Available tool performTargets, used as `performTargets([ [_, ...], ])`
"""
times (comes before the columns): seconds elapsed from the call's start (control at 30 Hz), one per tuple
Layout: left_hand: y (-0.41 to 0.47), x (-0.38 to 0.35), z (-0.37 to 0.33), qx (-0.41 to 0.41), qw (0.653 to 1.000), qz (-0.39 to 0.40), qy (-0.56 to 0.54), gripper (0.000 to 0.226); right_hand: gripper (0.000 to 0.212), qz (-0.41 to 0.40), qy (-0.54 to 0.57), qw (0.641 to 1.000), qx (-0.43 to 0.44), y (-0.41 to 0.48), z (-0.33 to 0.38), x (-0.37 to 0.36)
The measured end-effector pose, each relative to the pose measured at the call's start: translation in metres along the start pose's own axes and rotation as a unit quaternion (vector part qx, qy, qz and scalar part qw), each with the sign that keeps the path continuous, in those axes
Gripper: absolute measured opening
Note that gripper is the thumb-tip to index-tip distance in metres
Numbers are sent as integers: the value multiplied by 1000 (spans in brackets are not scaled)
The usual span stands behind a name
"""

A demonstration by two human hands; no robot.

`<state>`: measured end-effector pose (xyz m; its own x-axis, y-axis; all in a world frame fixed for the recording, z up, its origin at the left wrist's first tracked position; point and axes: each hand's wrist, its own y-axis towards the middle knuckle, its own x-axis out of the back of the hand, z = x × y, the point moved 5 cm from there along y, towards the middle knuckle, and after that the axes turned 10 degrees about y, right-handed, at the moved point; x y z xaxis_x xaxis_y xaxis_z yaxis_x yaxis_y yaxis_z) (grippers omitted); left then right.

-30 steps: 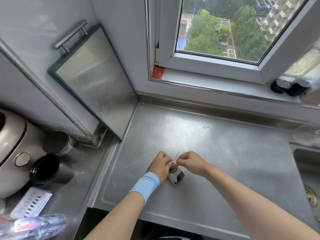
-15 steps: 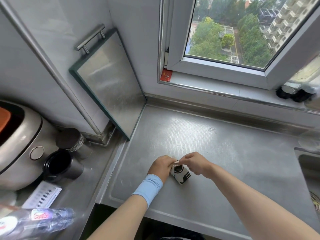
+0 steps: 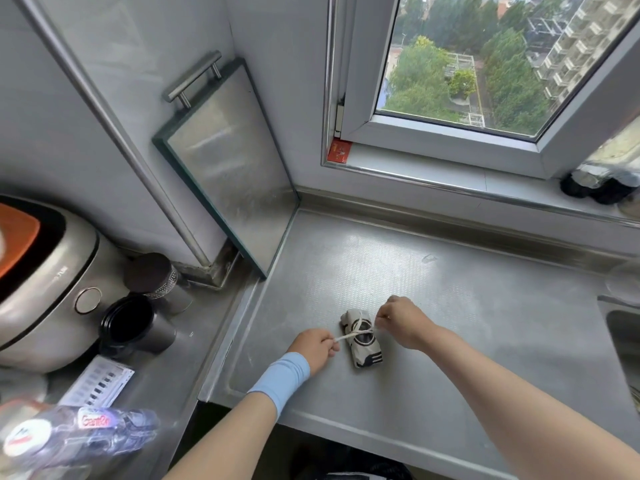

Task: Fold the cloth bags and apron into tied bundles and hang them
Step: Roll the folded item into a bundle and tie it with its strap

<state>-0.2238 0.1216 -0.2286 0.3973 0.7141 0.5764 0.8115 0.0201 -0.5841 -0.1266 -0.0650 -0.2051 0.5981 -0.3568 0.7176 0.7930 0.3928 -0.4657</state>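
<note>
The rolled white cloth bundle with black print (image 3: 362,337) lies on the stainless-steel tabletop (image 3: 450,306), long axis 11-to-5 o'clock. I read each grip as pinching one end of the white tie cord (image 3: 346,337): the left hand (image 3: 313,348) at the bundle's 8 o'clock, the right hand (image 3: 401,320) at 2 o'clock and nearer. I judge the tightening pull must run across the roll.

Steel table (image 3: 450,323), sink (image 3: 623,334) at its right edge. Metal board (image 3: 228,164) with bar handle, leaning on the wall at left. Cooker (image 3: 45,282); beside it a dark-lidded jar (image 3: 156,278) and a black cup (image 3: 131,325). Printed card (image 3: 97,381) and blurred plastic bottle (image 3: 79,434), near left. Window (image 3: 485,64); red sticker (image 3: 340,152) at its corner.
</note>
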Motion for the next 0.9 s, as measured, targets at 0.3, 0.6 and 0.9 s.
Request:
performTargets([
  [0.3, 11, 1, -26, 41, 999, 33, 5, 33, 16, 5, 85, 995, -47, -4, -2, -3],
  [0.6, 17, 6, -14, 13, 990, 7, 143, 34, 16, -33, 160, 983, -89, -13, -24, -12],
  [0.9, 23, 1, -25, 15, 998, -5, 62, 28, 18, -52, 251, 958, -129, -14, -28, -14],
])
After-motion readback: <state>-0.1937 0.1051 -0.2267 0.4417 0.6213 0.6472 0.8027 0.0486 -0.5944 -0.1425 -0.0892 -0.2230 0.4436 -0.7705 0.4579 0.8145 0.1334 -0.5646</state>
